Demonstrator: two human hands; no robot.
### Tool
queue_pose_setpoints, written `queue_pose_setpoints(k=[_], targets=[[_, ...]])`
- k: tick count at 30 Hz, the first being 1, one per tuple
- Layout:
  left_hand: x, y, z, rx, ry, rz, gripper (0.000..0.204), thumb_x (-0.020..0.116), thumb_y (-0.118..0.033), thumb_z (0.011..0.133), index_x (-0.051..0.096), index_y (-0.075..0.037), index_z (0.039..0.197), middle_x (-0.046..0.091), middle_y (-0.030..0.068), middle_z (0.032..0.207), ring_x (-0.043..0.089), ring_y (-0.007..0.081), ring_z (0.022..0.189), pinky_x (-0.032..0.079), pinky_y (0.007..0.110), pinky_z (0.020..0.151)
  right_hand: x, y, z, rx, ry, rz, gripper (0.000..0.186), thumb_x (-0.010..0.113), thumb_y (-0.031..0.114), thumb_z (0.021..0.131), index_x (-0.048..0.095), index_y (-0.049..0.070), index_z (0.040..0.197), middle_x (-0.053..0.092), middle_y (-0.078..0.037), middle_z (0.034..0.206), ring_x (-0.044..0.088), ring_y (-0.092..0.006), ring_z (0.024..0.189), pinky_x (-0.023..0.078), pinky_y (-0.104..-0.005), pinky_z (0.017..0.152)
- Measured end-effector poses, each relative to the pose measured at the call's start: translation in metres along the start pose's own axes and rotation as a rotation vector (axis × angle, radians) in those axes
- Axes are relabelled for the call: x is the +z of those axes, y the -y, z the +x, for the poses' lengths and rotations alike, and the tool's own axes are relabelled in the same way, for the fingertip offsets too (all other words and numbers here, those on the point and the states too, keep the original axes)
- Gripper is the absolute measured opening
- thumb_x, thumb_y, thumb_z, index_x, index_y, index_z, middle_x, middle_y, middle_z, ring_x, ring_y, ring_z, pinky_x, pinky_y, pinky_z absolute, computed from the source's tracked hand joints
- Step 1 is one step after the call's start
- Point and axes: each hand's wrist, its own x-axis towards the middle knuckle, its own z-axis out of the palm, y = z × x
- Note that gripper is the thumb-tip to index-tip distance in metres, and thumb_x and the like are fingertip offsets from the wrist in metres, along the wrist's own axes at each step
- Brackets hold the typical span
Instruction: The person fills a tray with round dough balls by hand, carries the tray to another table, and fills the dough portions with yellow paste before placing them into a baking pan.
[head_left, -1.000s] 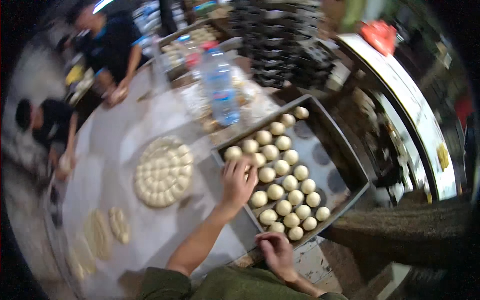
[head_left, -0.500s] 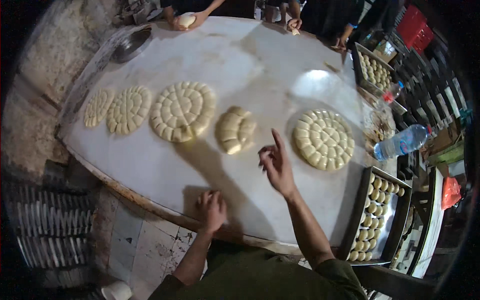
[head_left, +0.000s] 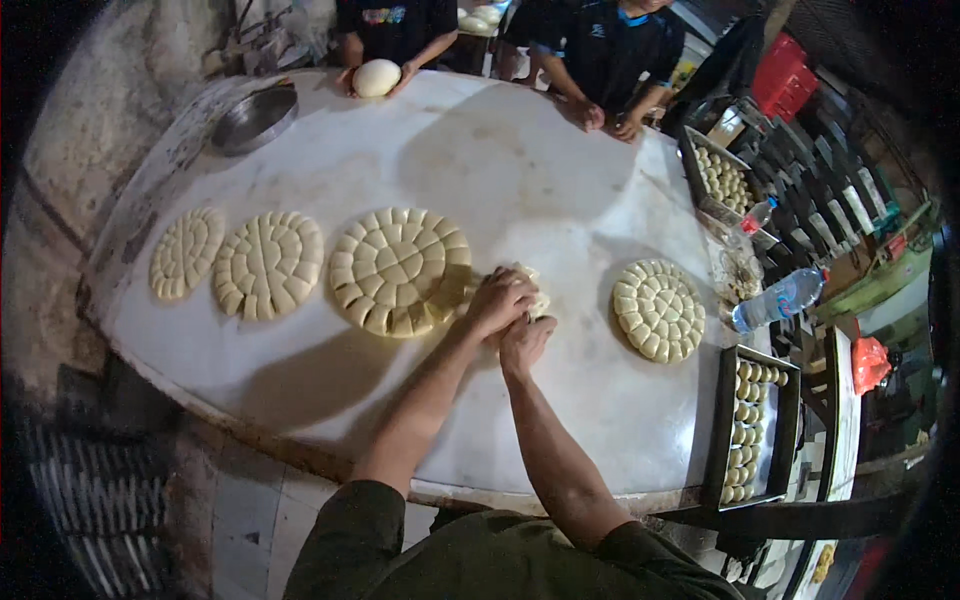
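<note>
My left hand (head_left: 500,298) and my right hand (head_left: 527,342) meet at the middle of the table (head_left: 480,410), both closed round a small dough piece (head_left: 530,278) that they mostly hide. Just left of them lies a large dough round cut into many pieces (head_left: 400,262). Two more cut rounds (head_left: 268,265) (head_left: 187,252) lie farther left, and another (head_left: 658,310) sits to the right. A dark tray (head_left: 717,450) of small dough balls stands at the right edge.
Across the table, one co-worker (head_left: 398,25) holds a dough ball (head_left: 376,78); another (head_left: 605,65) leans at the edge. A metal pan (head_left: 255,120) sits back left; a second tray (head_left: 705,205), water bottle (head_left: 778,300) and stacked dark pans (head_left: 825,190) line the right.
My view has swung from the tray toward the table. My hands, apart half a second ago with the right fingers spread, have moved forward together onto the small dough piece.
</note>
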Motion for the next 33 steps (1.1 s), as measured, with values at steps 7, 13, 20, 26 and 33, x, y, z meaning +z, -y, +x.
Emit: queue_pose_setpoints(k=[7, 13, 20, 26, 33], targets=[[0.021, 0.004, -0.004, 0.074, 0.208, 0.112, 0.025, 0.064, -0.035, 0.077, 0.070, -0.017, 0.093, 0.060, -0.0004, 0.106, 0.048, 0.0220, 0.108, 0.035, 0.040, 0.095, -0.077, -0.091, 0.041, 0.271, 0.584, 0.559, 0.031, 0.060, 0.025, 0.087, 0.047, -0.001, 0.096, 0.057, -0.012, 0.086, 0.058, -0.0177, 0.076, 0.048, -0.0306, 0.060], [0.044, 0.002, 0.017, 0.229, 0.247, 0.308, 0.023, 0.060, -0.029, 0.080, 0.067, -0.013, 0.093, 0.061, 0.0054, 0.101, 0.051, 0.0256, 0.104, 0.035, 0.041, 0.096, -0.275, -0.199, -0.004, 0.358, 0.678, 0.745, 0.043, 0.063, 0.034, 0.084, 0.048, 0.004, 0.111, 0.059, -0.016, 0.099, 0.064, -0.0250, 0.086, 0.059, -0.0432, 0.063], [0.054, -0.104, -0.021, -0.349, 0.144, -0.259, 0.036, 0.044, -0.026, 0.095, 0.042, -0.004, 0.125, 0.047, 0.0121, 0.123, 0.051, 0.0237, 0.107, 0.040, 0.039, 0.094, -0.295, -0.177, -0.020, 0.117, 0.505, 0.975, 0.043, 0.068, 0.029, 0.081, 0.043, 0.000, 0.099, 0.055, -0.020, 0.098, 0.062, -0.0262, 0.083, 0.057, -0.0391, 0.066], [0.062, -0.322, -0.152, -0.764, 0.291, -0.916, 0.051, 0.037, -0.049, 0.095, 0.047, -0.002, 0.108, 0.051, 0.0059, 0.086, 0.051, 0.0132, 0.071, 0.046, 0.027, 0.062, -0.307, -0.166, -0.058, -0.262, 0.501, 0.598, 0.027, 0.067, 0.012, 0.082, 0.044, 0.004, 0.093, 0.052, -0.004, 0.085, 0.050, -0.0099, 0.075, 0.044, -0.0261, 0.065], [0.053, -0.337, -0.241, -0.754, 0.361, -0.478, 0.032, 0.054, -0.028, 0.092, 0.057, 0.000, 0.106, 0.057, 0.0081, 0.079, 0.055, 0.0160, 0.073, 0.045, 0.027, 0.064, -0.342, -0.140, -0.006, -0.314, 0.039, 0.686, 0.018, 0.058, 0.010, 0.081, 0.047, 0.002, 0.093, 0.052, -0.005, 0.079, 0.046, -0.0111, 0.066, 0.041, -0.0269, 0.057]])
